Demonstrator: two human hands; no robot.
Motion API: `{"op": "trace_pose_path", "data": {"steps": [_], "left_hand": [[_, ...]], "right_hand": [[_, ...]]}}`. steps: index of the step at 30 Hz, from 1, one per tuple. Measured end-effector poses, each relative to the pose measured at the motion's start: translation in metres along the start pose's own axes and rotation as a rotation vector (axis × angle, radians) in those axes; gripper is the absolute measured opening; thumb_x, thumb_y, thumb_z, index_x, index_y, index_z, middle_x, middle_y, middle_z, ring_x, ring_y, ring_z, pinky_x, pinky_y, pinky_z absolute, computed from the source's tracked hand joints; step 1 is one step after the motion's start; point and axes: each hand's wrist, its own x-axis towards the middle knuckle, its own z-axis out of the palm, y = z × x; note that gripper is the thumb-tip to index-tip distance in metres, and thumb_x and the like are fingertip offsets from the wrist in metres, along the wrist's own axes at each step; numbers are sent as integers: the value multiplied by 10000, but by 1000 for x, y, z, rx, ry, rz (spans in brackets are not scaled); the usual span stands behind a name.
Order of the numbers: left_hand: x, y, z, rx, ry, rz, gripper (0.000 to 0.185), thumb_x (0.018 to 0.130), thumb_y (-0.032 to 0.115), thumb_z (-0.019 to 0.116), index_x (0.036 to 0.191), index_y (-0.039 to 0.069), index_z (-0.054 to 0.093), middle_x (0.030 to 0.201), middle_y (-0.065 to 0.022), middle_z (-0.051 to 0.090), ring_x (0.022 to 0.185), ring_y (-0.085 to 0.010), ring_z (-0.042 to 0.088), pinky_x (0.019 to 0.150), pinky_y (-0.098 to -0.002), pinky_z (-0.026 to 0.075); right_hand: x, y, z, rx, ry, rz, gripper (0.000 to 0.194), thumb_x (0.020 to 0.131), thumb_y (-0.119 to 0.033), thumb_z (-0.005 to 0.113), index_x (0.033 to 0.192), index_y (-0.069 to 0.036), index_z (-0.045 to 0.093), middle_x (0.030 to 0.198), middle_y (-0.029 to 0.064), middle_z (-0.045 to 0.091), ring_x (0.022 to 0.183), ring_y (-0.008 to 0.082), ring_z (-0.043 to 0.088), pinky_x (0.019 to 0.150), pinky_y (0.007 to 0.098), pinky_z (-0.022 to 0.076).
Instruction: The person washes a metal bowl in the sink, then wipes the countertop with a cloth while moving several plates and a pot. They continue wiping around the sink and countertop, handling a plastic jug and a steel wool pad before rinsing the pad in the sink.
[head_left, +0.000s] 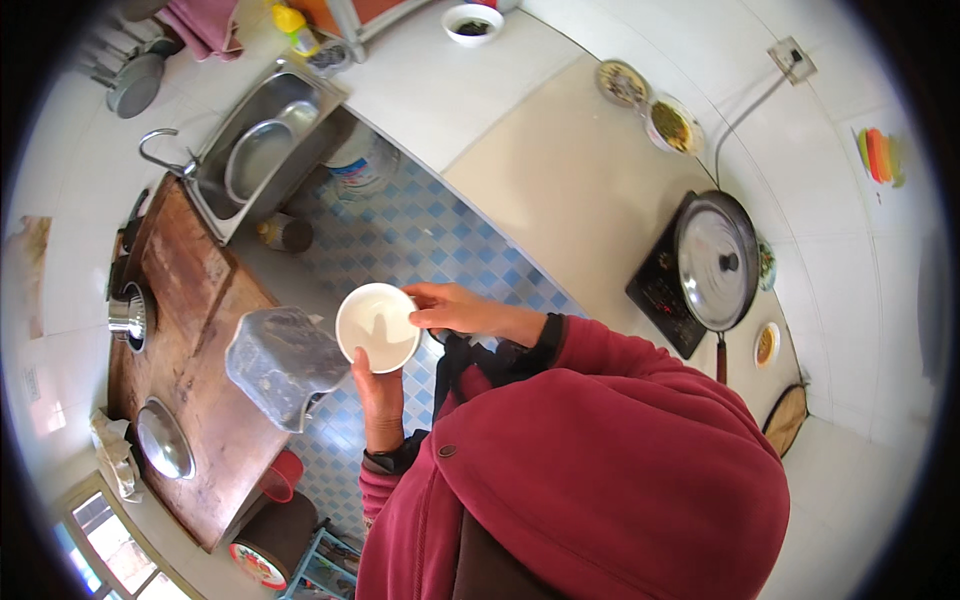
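Note:
Both bare hands hold a small round white bowl (367, 322) whose inside faces the camera; its white interior shows light and shadow. My left hand (381, 394) grips the bowl at its lower rim, thumb over the edge. The fingers and thumb of my right hand (450, 307) pinch the rim on the opposite, upper right side. Just left of the bowl, a greyish plastic bag or sheet (281, 364) lies over the edge of a wooden worktop (232, 360). The fingers under the bowl are hidden.
A steel sink (217, 214) with basins stands upper left. A lidded pan (716, 262) sits on an induction cooker (660, 300) at right. Food bowls (673, 124) stand on the counter (547, 165). A metal basin (163, 439) rests on the worktop; a red bucket (282, 476) is below.

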Motion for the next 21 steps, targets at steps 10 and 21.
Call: {"op": "trace_pose_path", "data": {"steps": [10, 21], "left_hand": [[90, 68, -35, 101, -84, -33, 523, 931, 359, 429, 1319, 24, 324, 1269, -107, 457, 1128, -221, 500, 932, -347, 424], [180, 121, -18, 201, 178, 88, 424, 967, 344, 353, 1305, 89, 359, 1199, -78, 502, 1066, -199, 536, 823, -323, 484]], "right_hand": [[100, -27, 11, 247, 119, -4, 558, 829, -265, 614, 1291, -27, 411, 1045, 27, 570, 851, 80, 516, 705, 235, 439], [218, -83, -29, 184, 101, 61, 554, 796, -288, 662, 1248, -38, 464, 968, 22, 592, 810, 90, 559, 685, 231, 478]]}}
